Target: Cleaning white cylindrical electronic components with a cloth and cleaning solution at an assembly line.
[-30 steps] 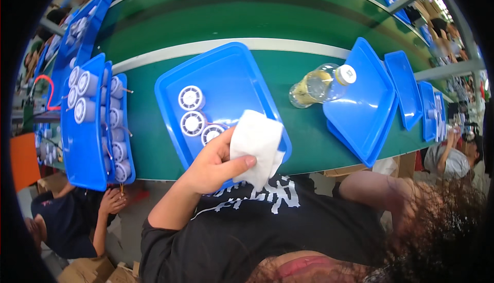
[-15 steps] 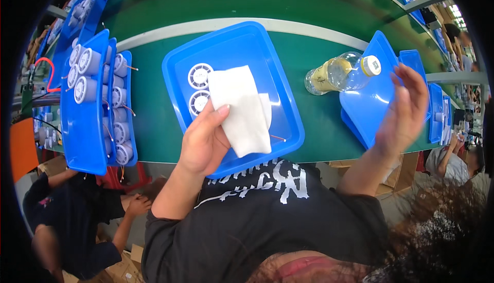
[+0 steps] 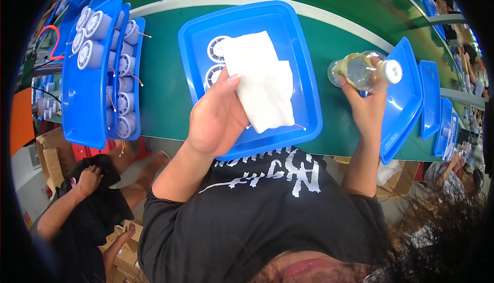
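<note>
A folded white cloth [image 3: 262, 85] is pinched in my left hand [image 3: 216, 116], thumb on top, above a blue tray [image 3: 304, 98]. Two white round fan-like parts [image 3: 217, 49] show in the tray beside the cloth, partly covered by it. Thin wire ends poke out near the cloth's lower edge. On the right, my right hand [image 3: 368, 109] is wrapped round a clear plastic bottle [image 3: 363, 69] with a white cap and a yellowish label. The bottle leans toward the right, its cap nearest me; some of my fingers are hidden behind it.
At the left, stacked blue trays [image 3: 85, 113] hold several white cylindrical parts [image 3: 98, 25] with dangling wires. More blue trays [image 3: 400, 113] lie to the right of the bottle on the green table [image 3: 159, 77]. Another person [image 3: 77, 206] sits at the lower left.
My right hand has come in from the right and closed round the bottle. My left hand still holds the cloth over the tray. The whole view has shifted somewhat.
</note>
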The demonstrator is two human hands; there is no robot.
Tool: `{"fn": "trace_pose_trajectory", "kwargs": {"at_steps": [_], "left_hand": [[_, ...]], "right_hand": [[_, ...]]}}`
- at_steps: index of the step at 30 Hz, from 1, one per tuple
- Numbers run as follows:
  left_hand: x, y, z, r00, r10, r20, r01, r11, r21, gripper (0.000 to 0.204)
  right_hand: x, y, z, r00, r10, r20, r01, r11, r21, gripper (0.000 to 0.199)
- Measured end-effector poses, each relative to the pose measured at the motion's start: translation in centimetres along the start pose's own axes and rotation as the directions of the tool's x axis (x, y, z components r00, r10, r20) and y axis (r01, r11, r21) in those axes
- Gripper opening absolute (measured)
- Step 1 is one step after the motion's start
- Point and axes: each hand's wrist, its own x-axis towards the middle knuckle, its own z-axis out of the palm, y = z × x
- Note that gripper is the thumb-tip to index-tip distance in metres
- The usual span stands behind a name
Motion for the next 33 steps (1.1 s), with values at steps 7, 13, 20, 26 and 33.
{"fn": "trace_pose_trajectory", "kwargs": {"at_steps": [7, 13, 20, 26, 33], "left_hand": [[-0.5, 0.1, -0.3, 0.998, 0.03, -0.05, -0.03, 1.0, 0.003, 0.051], [-0.5, 0.0, -0.2, 0.998, 0.031, -0.061, -0.029, 0.999, 0.037, 0.053], [-0.6, -0.4, 0.1, 0.997, -0.031, -0.07, 0.037, 0.996, 0.08, 0.055], [-0.6, -0.1, 0.0, 0.998, -0.003, -0.064, 0.008, 0.997, 0.073, 0.056], [-0.9, -0.3, 0.4, 0.995, -0.011, -0.098, 0.023, 0.992, 0.127, 0.057]], "right_hand": [[0.1, -7.1, -1.4, 0.78, -0.078, 0.621, 0.34, 0.885, -0.317, 0.073], [0.6, -13.6, -2.9, 0.59, -0.001, 0.807, 0.668, 0.563, -0.487, 0.074], [1.6, -16.4, -2.5, 0.588, 0.016, 0.809, 0.785, 0.229, -0.576, 0.074], [1.2, -17.9, -2.5, 0.518, 0.13, 0.846, 0.819, 0.211, -0.534, 0.071], [1.3, -18.3, -2.6, 0.564, 0.123, 0.816, 0.795, 0.184, -0.578, 0.071]]}}
